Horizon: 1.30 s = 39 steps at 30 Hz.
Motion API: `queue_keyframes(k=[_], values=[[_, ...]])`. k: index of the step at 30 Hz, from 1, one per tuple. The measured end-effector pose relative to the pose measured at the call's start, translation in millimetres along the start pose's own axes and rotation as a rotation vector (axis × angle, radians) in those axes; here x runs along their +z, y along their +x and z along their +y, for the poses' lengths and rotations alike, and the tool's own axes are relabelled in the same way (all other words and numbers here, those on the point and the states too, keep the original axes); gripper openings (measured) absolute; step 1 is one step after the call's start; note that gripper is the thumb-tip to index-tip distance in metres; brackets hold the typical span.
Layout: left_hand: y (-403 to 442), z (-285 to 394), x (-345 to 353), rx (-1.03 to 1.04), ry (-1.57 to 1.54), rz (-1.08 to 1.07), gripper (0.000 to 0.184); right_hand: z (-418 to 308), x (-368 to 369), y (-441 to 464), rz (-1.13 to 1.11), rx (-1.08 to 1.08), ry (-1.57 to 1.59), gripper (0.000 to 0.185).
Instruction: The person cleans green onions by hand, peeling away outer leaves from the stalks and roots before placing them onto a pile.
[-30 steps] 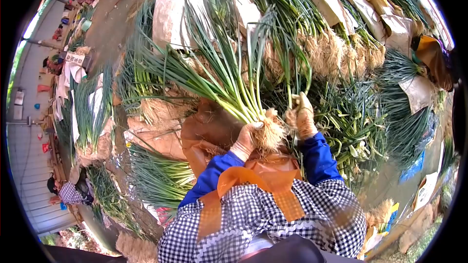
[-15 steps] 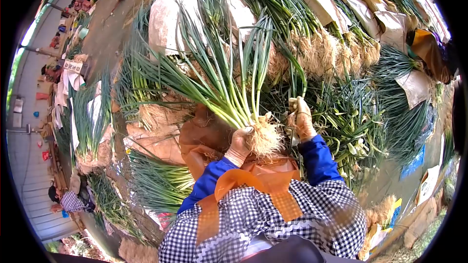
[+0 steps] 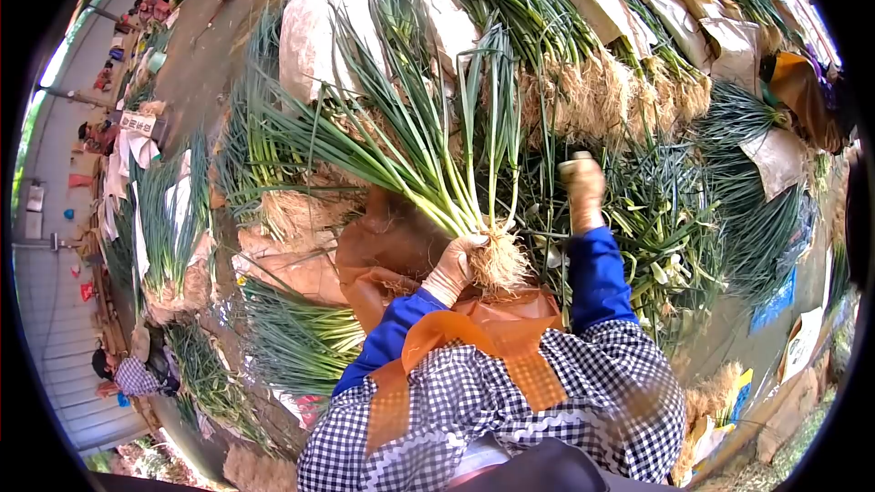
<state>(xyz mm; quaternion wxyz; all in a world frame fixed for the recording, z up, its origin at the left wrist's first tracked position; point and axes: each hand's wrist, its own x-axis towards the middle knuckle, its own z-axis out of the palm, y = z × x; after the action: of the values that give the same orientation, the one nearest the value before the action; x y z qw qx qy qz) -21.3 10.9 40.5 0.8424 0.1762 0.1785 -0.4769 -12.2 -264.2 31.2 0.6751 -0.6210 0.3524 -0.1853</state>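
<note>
Green onions (image 3: 471,217) are already gathered in the clenched left hand (image 3: 453,269) above the orange apron (image 3: 392,237), roots (image 3: 499,264) still on; the right hand (image 3: 583,187) is apart, its hold I cannot tell; loose greens (image 3: 674,228) lie unbundled.

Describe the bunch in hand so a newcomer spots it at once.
Find the checked top at the bottom of the view. Just above it, the left hand grips the bunch near its pale roots. Unlike the bundles lying around it, this one is held, leaves fanned out.
</note>
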Motion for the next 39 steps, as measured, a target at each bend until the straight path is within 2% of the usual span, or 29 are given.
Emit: queue_keyframes(k=[1, 3, 4, 5, 6, 7, 8, 9, 11, 12, 14, 15, 16, 17, 19, 21, 23, 25, 27, 28, 29, 30, 31, 32, 33, 34, 35, 37, 39], values=[[-3.5, -0.1, 2.3, 0.005, 0.002, 0.001, 0.043, 16.5, -28.7, 25.4, 0.167, -0.012, 0.05, 0.04], [-6.1, 1.4, 9.8, 0.047, -0.032, -0.069, 0.046, 58.0, -71.5, 59.0, 0.349, -0.123, -0.248, 0.041], [1.3, 0.5, -9.4, 0.091, 0.017, -0.013, 0.047, 10.6, -47.2, 26.3, 0.202, -0.177, -0.125, 0.041], [1.8, 1.2, -10.0, 0.087, 0.013, -0.01, 0.047, -33.8, -21.1, -5.3, -0.082, -0.093, -0.105, 0.038], [-0.5, 1.3, -9.3, 0.03, -0.025, -0.038, 0.048, -42.0, 1.7, -25.0, -0.218, -0.02, -0.086, 0.037], [-0.7, 2.6, -5.8, -0.027, -0.053, -0.074, 0.049, -51.0, 17.2, -36.8, -0.478, 0.001, -0.156, 0.04], [-7.3, 1.5, 13.8, 0.025, -0.027, -0.072, 0.05, -27.4, 31.1, -34.1, -0.607, -0.031, -0.292, 0.042], [-7.9, 1.1, 10.2, 0.028, -0.021, -0.072, 0.05, -42.0, 45.7, -39.2, -0.737, 0.054, -0.447, 0.038], [-11.2, 5.4, -1.1, 0.068, 0.057, -0.021, 0.047, -70.9, 51.5, -41.8, -0.856, 0.215, -0.309, 0.025], [-13.5, 8.0, -0.1, 0.077, 0.061, -0.02, 0.047, -64.1, 48.2, -24.3, -0.856, 0.241, -0.127, 0.013], [-22.4, 9.4, 4.7, 0.103, 0.034, -0.023, 0.04, -112.2, 35.5, -22.4, -0.353, 0.058, 0.081, 0.014], [-25.4, 9.6, 5.3, 0.111, 0.018, -0.023, 0.036, -87.9, 12.7, 18.5, -0.351, -0.007, 0.485, 0.014], [-26.4, 11.2, 1.1, 0.067, -0.029, -0.038, 0.035, -56.3, -13.7, 62.3, -0.295, 0.035, 0.96, 0.018], [-26.6, 12.0, -2.5, 0.065, -0.031, -0.038, 0.035, -71.2, -28.7, 59.1, -0.01, -0.065, 0.89, 0.019], [-27.1, 11.3, -3.7, 0.064, -0.072, -0.099, 0.039, -60.4, -51.4, 46.9, -0.127, -0.228, 0.127, 0.02], [-25.1, 10.0, 4.0, 0.117, 0.004, -0.016, 0.045, -33.2, -12.9, 16.2, -0.488, 0.176, -0.21, 0.027], [-27.5, 8.7, 11.7, 0.065, -0.013, -0.071, 0.049, -51.0, 22.1, -43.7, -0.744, 0.142, -0.292, 0.034], [-33.2, 8.6, 19.3, 0.056, -0.007, -0.054, 0.048, -7.2, 54.3, -49.1, -0.845, 0.252, 0.06, 0.034], [-34.0, 11.4, 12.6, 0.027, -0.029, -0.043, 0.046, -12.6, 66.0, -34.2, -0.99, 0.2, -0.125, 0.032], [-33.8, 12.5, 5.6, 0.034, -0.008, -0.015, 0.044, -20.9, 63.7, -34.2, -0.825, 0.216, 0.149, 0.026], [-34.4, 14.0, -1.7, 0.038, -0.006, -0.014, 0.044, -36.9, 51.1, -20.4, -0.662, 0.186, 0.117, 0.021], [-34.2, 14.7, -10.8, 0.038, -0.011, 0.0, 0.042, -45.5, 41.2, -10.1, -0.338, 0.173, 0.206, 0.014], [-35.0, 14.3, -17.2, 0.039, -0.019, 0.014, 0.04, -34.1, 15.0, 16.8, -0.213, 0.176, 0.453, 0.012], [-36.0, 14.7, -19.7, 0.037, 0.002, -0.018, 0.048, -24.6, -12.1, 37.5, -0.109, 0.032, 0.569, 0.008], [-38.6, 14.8, -8.8, 0.044, -0.003, -0.019, 0.048, -10.2, -41.3, 57.7, 0.057, 0.05, 0.683, 0.008], [-43.6, 13.9, 13.1, 0.027, -0.015, -0.062, 0.053, 25.7, -75.7, 78.8, 0.08, 0.152, 0.729, 0.012], [-45.4, 13.5, 25.6, 0.012, -0.024, -0.105, 0.058, 33.8, -84.0, 72.0, 0.063, 0.045, 0.346, 0.019], [-43.2, 13.6, 27.3, -0.001, -0.015, -0.206, 0.063, -31.3, -38.9, 0.7, -0.159, 0.083, 0.019, 0.021], [-38.6, 13.7, 18.4, -0.063, -0.016, -0.172, 0.065, -6.3, -6.3, -28.2, -0.473, -0.549, -0.385, 0.024]])
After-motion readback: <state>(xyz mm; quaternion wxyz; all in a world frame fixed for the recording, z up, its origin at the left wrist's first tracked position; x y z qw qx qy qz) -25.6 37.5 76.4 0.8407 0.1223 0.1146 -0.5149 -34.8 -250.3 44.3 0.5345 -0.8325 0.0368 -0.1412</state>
